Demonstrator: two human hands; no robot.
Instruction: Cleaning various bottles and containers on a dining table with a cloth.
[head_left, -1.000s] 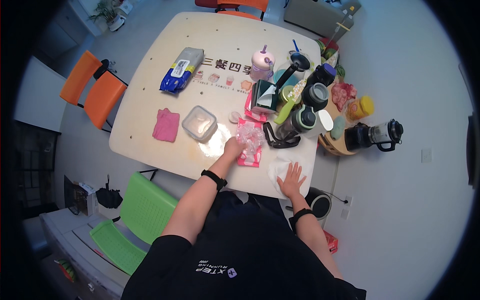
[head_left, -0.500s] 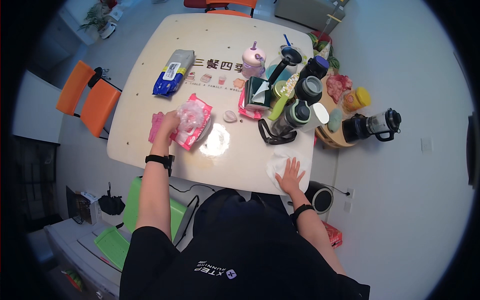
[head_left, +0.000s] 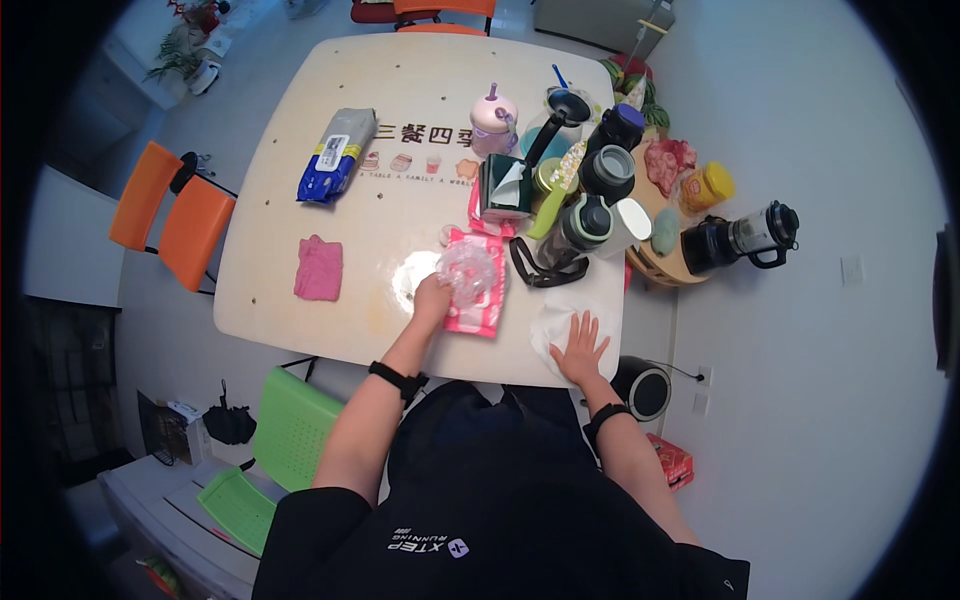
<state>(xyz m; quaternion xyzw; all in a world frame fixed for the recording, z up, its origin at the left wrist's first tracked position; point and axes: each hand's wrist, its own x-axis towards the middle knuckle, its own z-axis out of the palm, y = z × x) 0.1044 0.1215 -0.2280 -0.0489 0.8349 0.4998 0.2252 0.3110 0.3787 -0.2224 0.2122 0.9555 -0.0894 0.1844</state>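
Held crumpled clear plastic (head_left: 467,270) in the bunched left hand (head_left: 432,297), atop the pink packet (head_left: 474,319) on the table (head_left: 265,225). Could not tell about any grip on the packet. Spread the right hand (head_left: 581,350) flat, with fingers apart, on a white sheet (head_left: 551,322). Risked snagging the black strap (head_left: 562,276) and tipping the dark bottle (head_left: 570,243) by sweeping rightward; risked creasing the sheet by pushing sideways.

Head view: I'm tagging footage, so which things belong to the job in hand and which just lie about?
Apparently in use:
clear plastic and pink packet, at the left hand
white sheet, under the right hand

Apparently lying about:
pink cloth
blue-and-grey pack
pink cup
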